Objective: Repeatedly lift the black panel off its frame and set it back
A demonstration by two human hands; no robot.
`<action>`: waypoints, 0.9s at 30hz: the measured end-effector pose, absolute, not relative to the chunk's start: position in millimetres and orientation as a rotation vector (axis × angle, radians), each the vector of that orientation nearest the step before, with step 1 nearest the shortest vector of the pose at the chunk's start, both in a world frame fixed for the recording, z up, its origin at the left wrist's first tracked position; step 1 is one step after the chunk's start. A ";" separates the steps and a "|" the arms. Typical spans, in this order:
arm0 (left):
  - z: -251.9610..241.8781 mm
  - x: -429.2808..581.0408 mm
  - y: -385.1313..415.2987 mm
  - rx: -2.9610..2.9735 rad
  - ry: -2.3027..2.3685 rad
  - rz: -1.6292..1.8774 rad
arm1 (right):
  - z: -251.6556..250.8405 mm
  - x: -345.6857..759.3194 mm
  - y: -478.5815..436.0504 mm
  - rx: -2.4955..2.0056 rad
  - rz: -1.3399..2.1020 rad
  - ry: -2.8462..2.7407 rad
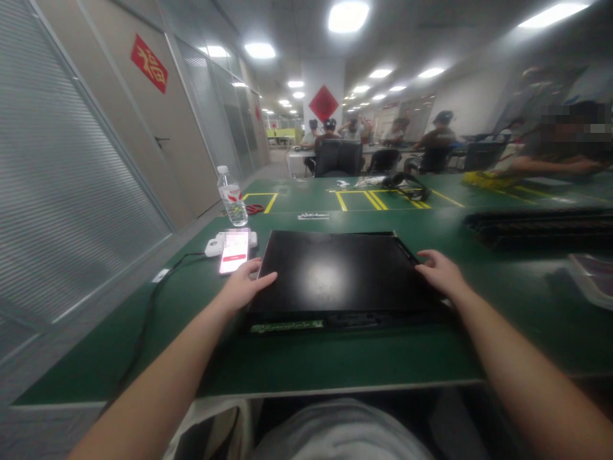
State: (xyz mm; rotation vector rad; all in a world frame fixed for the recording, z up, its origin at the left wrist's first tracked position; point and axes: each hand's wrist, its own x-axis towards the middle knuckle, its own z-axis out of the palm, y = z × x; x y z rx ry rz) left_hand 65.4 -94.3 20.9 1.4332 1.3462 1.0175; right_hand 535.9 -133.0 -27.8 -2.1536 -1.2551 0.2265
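A black, glossy screen panel lies flat in front of me, reflecting a ceiling light. Along its near side shows a green circuit strip set in a dark strip or frame. My left hand grips the panel's left edge, thumb over the top face and fingers at the side. At the opposite edge my right hand holds on with the thumb against the rim; its other fingers curl at the outer side, partly hidden. A dark rim shows beyond the panel's far right corner.
Left of the panel are a lit phone, a white power strip with a cable and a water bottle. Red-handled scissors lie behind. Long black parts and a clear tray are right. People sit beyond the green table.
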 end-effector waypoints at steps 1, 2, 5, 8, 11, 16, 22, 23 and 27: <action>21.9 65.7 -95.2 1.419 1.316 1.018 | -27.8 535.5 -133.4 -2.132 0.220 -1.244; 22.4 65.7 -95.8 1.417 1.293 1.014 | -27.7 535.1 -133.7 -2.110 0.214 -1.232; 20.7 64.5 -94.7 1.451 1.222 1.045 | -26.3 533.7 -132.8 -2.075 0.215 -1.211; 15.5 62.3 -90.5 1.491 1.129 1.102 | -21.8 531.4 -131.3 -2.071 0.255 -1.217; 11.6 61.2 -87.9 1.512 1.070 1.172 | -15.6 527.1 -132.1 -2.018 0.413 -1.223; 14.7 62.0 -91.2 1.409 1.032 1.233 | -7.3 517.2 -138.0 -1.781 0.597 -0.919; 22.9 58.1 -90.3 1.252 1.060 1.292 | 10.0 513.7 -154.2 -1.461 1.039 -0.797; 23.7 57.6 -89.7 1.240 1.068 1.284 | 12.9 514.4 -156.9 -1.484 1.109 -0.789; 23.4 59.1 -88.1 1.196 1.081 1.194 | 20.6 518.1 -161.3 -1.516 1.142 -0.717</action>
